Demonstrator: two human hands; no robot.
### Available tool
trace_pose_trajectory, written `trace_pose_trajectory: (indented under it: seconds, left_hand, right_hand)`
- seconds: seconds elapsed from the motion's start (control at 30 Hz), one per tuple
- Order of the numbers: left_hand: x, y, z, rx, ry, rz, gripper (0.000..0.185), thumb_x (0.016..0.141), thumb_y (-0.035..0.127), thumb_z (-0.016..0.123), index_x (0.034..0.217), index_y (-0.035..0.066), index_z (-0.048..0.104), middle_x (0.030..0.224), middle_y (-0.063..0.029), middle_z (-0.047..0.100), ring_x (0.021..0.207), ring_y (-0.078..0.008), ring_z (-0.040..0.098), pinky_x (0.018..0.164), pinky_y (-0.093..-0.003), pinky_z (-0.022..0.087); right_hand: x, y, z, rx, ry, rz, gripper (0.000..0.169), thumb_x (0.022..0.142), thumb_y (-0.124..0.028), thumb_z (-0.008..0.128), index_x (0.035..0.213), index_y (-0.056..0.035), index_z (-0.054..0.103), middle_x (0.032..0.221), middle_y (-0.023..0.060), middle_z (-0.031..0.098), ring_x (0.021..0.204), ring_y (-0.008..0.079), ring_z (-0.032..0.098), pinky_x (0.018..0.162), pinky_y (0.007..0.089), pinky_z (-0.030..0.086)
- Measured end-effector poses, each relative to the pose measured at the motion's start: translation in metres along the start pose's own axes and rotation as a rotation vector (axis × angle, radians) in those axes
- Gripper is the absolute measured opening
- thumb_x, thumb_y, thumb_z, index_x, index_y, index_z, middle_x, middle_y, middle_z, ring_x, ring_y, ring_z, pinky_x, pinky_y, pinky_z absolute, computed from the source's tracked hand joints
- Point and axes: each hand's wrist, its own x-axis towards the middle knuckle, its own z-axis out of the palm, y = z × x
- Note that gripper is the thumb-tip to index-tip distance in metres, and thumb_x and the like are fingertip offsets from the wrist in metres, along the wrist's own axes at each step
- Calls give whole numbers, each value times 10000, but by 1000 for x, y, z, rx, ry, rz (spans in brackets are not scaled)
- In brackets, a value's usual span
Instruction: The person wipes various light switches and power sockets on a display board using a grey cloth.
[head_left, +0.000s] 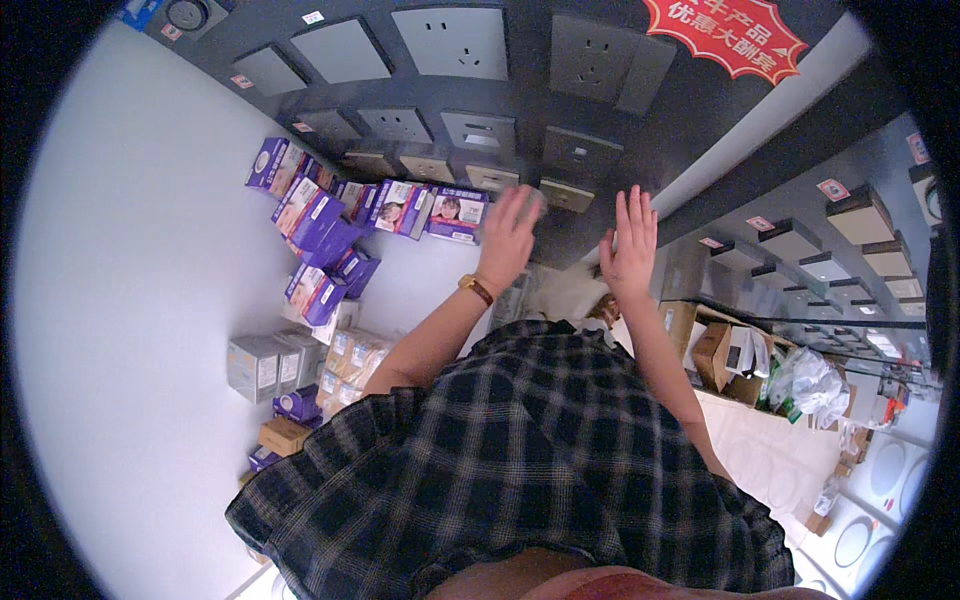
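Observation:
My left hand (511, 238), with a brown-strapped watch (476, 289) on its wrist, is raised in front of the dark display panel (525, 112). Its fingers are blurred and I see nothing held in them. Just left of it stands a purple printed box (458, 215), the end one of a row; whether they touch I cannot tell. My right hand (632, 251) is held up empty, fingers straight and thumb apart, near the panel's pale edge (705, 150). Wall sockets and switch plates are mounted on the panel, among them a white socket plate (450, 43) and a beige plate (566, 195).
More purple boxes (307, 214) are stacked on the left beside a white wall (142, 247). Grey cartons (262, 364) sit lower down. At right, another panel carries switch samples (791, 244) above an open cardboard box (720, 356) and a clear plastic bag (814, 386).

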Motion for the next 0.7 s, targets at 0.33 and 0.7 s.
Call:
trace_pose_trajectory:
  seconds: [0.33,0.7]
  left_hand:
    - [4,-24,18,-91,195,-382,684,787,-62,569,1436,-3,359,1474,-260,286,1346,-445,308,1115,-468,268]
    - [8,-23,38,-271,344,-702,658,848,-3,562,1442,-61,284,1479,-305,218,1337,-470,293,1128,-435,259]
  right_hand:
    - [5,-5,4,-71,-58,15,657,848,-88,544,1476,-60,352,1550,195,267,1435,380,244,1156,494,239]
    - [3,0,6,-143,-121,5,682,853,-109,541,1494,-66,314,1563,192,234,1446,375,219,1168,506,206]
